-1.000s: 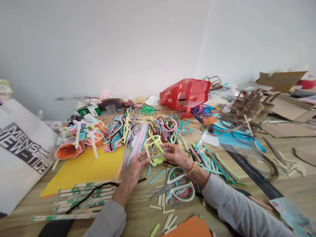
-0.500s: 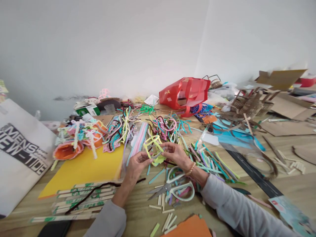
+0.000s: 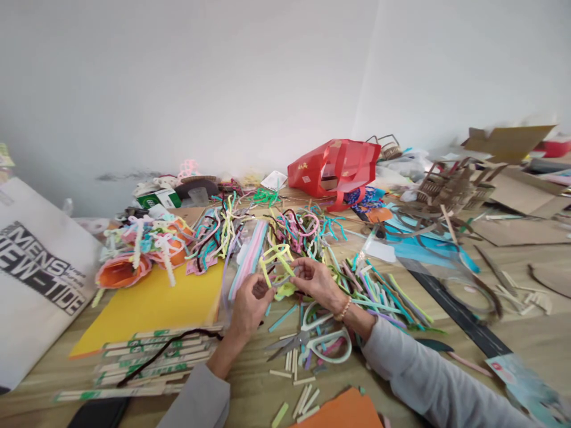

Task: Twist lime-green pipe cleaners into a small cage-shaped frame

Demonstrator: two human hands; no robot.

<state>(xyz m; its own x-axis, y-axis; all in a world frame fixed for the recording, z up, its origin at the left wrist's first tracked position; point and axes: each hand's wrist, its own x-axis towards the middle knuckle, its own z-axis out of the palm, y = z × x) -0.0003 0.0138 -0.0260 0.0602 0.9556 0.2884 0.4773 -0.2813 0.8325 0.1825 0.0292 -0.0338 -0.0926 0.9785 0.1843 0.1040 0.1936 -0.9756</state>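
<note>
A small open frame of bent yellow pipe cleaners is held between my two hands, above the middle of the table. My left hand pinches its lower left side with thumb and forefinger. On the other side, the fingers of my right hand are closed on its right edge. A greyish strand seems to run along the bottom between my fingertips, though its ends are hidden. Under my right wrist lie white-handled scissors, blades pointing left. Loose pipe cleaners in many colours lie right of my right hand.
Wrapped chopsticks with a dark brown pipe cleaner across them lie left, near yellow card. Short white sticks and orange card are in front. Behind stand a red bag and pipe-cleaner bundles; a white bag stands left.
My left hand has turned slightly, its fingers curling more around the lower left of the yellow frame. The frame has tilted a little; my right hand has barely moved.
</note>
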